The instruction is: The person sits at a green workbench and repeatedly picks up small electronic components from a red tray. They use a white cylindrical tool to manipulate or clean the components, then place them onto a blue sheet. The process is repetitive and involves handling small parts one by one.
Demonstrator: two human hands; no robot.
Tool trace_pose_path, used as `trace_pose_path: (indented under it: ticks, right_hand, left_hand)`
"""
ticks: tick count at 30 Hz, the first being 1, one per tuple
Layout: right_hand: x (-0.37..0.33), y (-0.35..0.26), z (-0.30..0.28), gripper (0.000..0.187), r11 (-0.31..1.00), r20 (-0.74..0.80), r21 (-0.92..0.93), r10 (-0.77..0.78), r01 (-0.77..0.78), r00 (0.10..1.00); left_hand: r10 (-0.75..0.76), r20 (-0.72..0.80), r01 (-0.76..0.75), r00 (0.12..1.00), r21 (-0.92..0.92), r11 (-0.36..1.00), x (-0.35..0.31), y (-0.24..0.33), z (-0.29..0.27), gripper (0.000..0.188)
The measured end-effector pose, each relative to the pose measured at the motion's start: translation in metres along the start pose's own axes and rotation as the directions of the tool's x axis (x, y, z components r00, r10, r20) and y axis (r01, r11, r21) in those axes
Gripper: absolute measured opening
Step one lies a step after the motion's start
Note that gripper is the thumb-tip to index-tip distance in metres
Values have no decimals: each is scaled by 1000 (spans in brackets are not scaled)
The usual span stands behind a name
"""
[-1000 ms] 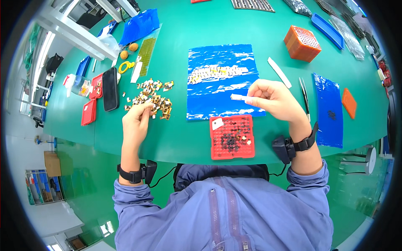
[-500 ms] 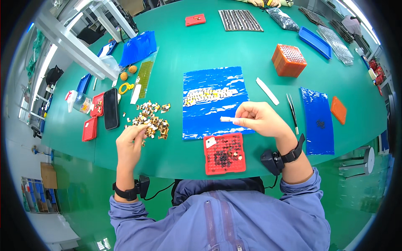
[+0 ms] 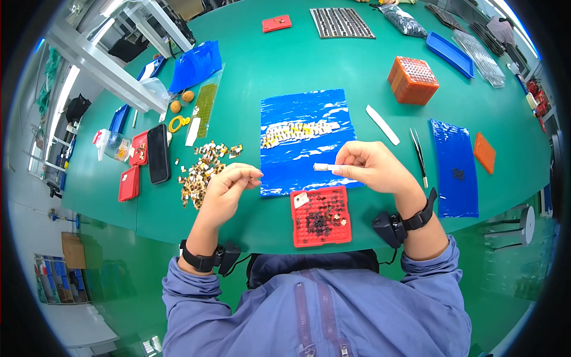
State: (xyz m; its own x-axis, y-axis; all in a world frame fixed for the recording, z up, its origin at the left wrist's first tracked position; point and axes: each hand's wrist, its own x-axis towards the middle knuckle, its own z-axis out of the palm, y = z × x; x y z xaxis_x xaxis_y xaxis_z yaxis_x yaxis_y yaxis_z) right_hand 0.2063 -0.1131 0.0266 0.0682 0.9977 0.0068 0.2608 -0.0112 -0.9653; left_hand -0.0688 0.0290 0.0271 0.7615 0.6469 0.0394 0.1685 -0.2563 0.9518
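Nearest red tray [image 3: 298, 229] holds small, seemingly black parts [image 3: 318, 224].

1. Bright, white, fairly even indoor light covers the green table [image 3: 238, 71]; shadows are soft and faint.
2. A glowing strip light [image 3: 517, 24] sits near the rim at 2 o'clock, with another bright strip [image 3: 64, 98] toward 10 o'clock.
3. White, crinkled glare streaks the blue sheet [image 3: 303, 107] just toward 12 o'clock from centre.
4. The glossy green floor [image 3: 137, 279] throws pale reflections toward 7 o'clock.
5. Fisheye distortion bows the table's near edge toward 6 o'clock; black closes in at 3 and 9 o'clock.
6. Outlines of the left hand [image 3: 226, 193] and right hand [image 3: 375, 169] read clearly; detail near the rim looks softer.
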Motion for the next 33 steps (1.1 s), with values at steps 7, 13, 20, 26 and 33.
trace_pose_path:
  ticks: [7,13,20,26,33]
  right_hand:
    - [-2,-4,1,15,1000,34,-15,4,-3,999]
    - [-6,-11,7,14,998,118,-6,-60,61,991]
    - [-7,-11,8,15,983,143,163,-104,80,984]
    - [-7,-15,7,19,986,128,158,-73,53,989]
    - [-7,-13,5,19,993,144,97,-86,72,986]
  left_hand:
    - [-28,-60,23,998,-91,996,-4,-10,-7,22]
    - [-113,35,119,993,-283,952,-13,24,22,12]
    - [74,119,-9,990,-473,881,7,27,56,7]
    - [43,191,134,981,-815,564,19,11,70,7]
    - [102,278,211,955,-882,421,24,4,73,7]
